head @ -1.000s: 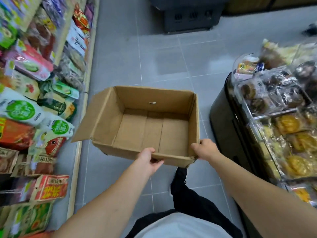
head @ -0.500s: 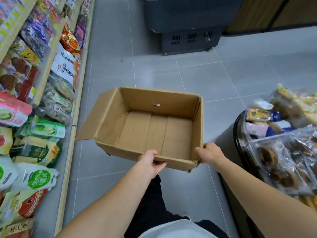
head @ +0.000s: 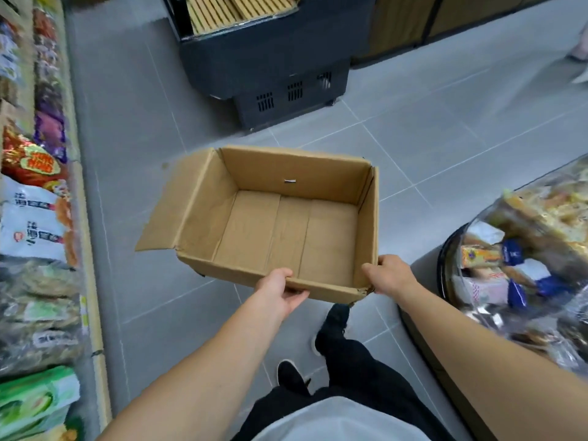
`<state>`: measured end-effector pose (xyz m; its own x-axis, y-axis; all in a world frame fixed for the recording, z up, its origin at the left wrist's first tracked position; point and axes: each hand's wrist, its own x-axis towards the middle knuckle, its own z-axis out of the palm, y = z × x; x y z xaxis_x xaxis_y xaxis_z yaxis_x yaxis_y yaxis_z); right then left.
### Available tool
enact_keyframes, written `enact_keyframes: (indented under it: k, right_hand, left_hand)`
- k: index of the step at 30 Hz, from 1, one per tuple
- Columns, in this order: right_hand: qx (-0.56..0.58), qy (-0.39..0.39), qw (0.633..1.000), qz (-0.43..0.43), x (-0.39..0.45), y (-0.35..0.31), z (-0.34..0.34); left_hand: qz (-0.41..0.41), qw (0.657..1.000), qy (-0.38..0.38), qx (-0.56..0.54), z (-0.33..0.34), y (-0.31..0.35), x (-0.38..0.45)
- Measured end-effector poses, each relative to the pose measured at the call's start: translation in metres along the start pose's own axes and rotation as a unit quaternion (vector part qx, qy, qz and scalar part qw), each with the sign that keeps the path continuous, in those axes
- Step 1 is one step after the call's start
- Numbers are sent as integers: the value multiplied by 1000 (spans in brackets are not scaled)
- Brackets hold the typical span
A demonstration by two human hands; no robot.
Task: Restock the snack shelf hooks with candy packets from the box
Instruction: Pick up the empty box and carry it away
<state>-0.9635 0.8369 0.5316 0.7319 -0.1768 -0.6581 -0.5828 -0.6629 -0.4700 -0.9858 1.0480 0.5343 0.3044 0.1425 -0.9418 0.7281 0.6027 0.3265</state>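
From the head view, an open cardboard box (head: 286, 227) is carried above the grey tiled floor (head: 429, 128), and everything else is placed from it; its bottom panels are bare brown board, no candy packet shows inside it, and a small pale strip sits on the inner face of its far wall; one flap (head: 173, 205) on its left side is folded outward and slopes down; the left hand (head: 280, 289) grips the near wall of the box, thumb over the top edge and fingers curled under the outer face, so the fingers are clamped on the cardboard; the right hand (head: 389, 275) grips the near right corner, thumb on the rim and the other fingers wrapped round the outside of the corner, though their tips are hidden behind the board; left of the box, well apart, the snack shelf (head: 90, 281) runs along the edge of the frame, packed with blurred snack packets (head: 35, 224) in white, red, purple and green; whether they hang on hooks I cannot tell; beyond the far wall of the box stands a dark display cabinet (head: 270, 58) with vent slots at its base; right of the box, near the right hand, a rounded dark stand (head: 426, 272) holds clear-wrapped bakery goods (head: 521, 249); below the box, the person's black trousers and black shoes (head: 331, 319) show over the floor.
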Motion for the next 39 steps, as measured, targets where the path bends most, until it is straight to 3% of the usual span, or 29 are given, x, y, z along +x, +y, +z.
enact_keyframes:
  k: [10,22,28,31,39]
  right_hand:
    - [57,-12,997,59,170,-63,-99]
    - [182,64,968,158,326,-88,-237]
    - [276,135,921,241,408,-118,-307]
    - [309,168,901,255,421,-129,-328]
    - [441,211,812,320,495,-116,-393]
  left_hand:
    - [-3,996,4,85,182,122,83]
    - [-31,971,-58,231,433,227,146]
    - [-62,936,-96,332,582,287,186]
    - [-60,927,-114,352,622,301,189]
    - [-45,849,-129,511,780,311,217]
